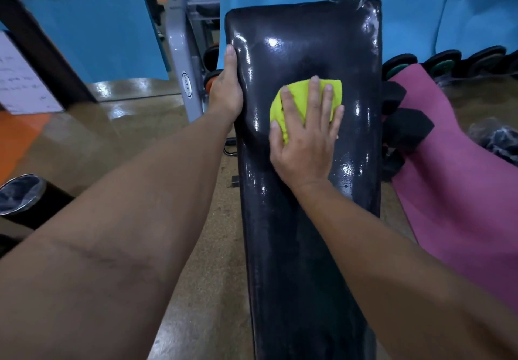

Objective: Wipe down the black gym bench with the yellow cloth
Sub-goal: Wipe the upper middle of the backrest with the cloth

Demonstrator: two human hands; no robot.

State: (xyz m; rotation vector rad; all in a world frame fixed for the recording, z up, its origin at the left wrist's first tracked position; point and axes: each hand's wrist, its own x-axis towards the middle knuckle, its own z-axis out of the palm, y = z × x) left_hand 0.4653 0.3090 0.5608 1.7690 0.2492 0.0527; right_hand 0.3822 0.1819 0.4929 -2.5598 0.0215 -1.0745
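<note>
**Mid-wipe on the bench**

Right hand [307, 132] lies flat, fingers spread, pressing the cloth [291, 102] onto the middle of the bench [302, 247] for even pressure. Left hand [227, 90] curls round the left edge, probably steadying it. Far end looks wet.

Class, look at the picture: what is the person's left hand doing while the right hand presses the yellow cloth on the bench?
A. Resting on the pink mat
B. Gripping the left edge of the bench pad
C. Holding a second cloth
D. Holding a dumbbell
B: the left hand wraps the left edge of the black bench, steadying it, while the right hand lies flat on the yellow cloth.
</note>
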